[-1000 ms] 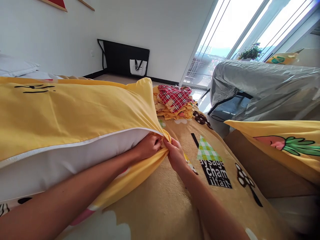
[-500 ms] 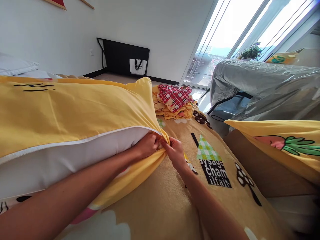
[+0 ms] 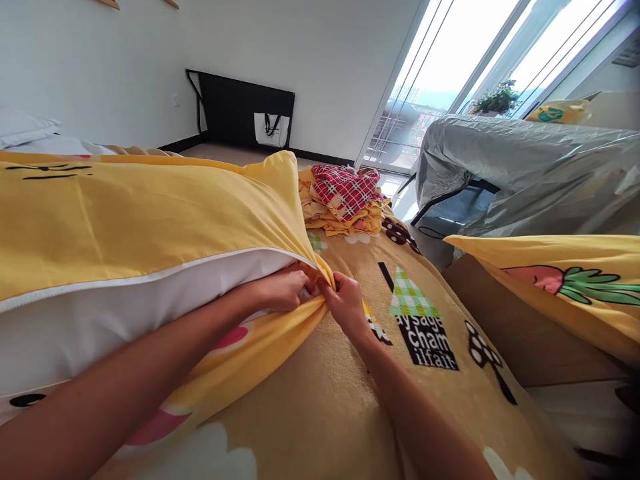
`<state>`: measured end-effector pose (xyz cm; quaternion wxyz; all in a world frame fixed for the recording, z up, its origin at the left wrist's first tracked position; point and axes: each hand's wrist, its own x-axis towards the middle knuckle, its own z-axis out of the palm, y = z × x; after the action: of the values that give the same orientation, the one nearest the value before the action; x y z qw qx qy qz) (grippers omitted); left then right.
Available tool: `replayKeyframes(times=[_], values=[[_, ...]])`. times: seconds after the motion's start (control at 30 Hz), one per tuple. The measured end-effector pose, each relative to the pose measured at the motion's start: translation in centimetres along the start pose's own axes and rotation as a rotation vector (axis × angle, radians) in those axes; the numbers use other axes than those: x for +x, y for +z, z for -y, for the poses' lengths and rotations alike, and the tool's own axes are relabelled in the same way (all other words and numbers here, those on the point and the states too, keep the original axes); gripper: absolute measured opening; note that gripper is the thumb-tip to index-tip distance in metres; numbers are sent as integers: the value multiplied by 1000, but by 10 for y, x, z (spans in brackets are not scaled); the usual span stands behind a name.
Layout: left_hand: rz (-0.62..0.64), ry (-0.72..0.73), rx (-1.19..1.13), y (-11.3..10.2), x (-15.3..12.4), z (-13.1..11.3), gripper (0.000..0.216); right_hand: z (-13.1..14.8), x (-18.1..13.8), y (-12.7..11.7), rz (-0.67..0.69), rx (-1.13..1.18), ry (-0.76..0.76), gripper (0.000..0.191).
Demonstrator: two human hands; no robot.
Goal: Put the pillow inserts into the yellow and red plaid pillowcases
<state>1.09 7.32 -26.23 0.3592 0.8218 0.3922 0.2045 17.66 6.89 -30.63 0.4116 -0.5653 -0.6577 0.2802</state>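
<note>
A yellow pillowcase point(image 3: 200, 207) with a white zipper edge lies on its side, its long opening gaping toward me. Inside it shows a white pillow point(image 3: 165, 300). My left hand point(image 3: 287, 288) reaches into the end of the opening, its fingers curled at the corner; their tips and whatever they hold are hidden by the cloth. Pinched between the thumb and fingers of my right hand point(image 3: 345, 300) is the pillowcase's corner, from outside. Both hands nearly meet there. The pillow rests on a tan printed blanket point(image 3: 320, 393).
Folded yellow cloths with a red plaid cloth point(image 3: 347, 190) on top lie beyond the pillow. At right, a yellow carrot-print cloth point(image 3: 590, 273) covers part of a cardboard box point(image 3: 510, 320). Behind stands furniture under a grey plastic cover point(image 3: 515, 167). A white bag point(image 3: 271, 130) leans at the wall.
My left hand has drawn slightly back to the left inside the opening. My right hand keeps its pinch on the corner. The view has shifted a little.
</note>
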Motion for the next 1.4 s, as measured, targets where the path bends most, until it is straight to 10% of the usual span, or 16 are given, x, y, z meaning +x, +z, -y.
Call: replayKeyframes(times=[1.4], values=[[-304, 46, -11, 16, 12, 0, 27, 6, -3, 0, -60, -60, -67, 30]])
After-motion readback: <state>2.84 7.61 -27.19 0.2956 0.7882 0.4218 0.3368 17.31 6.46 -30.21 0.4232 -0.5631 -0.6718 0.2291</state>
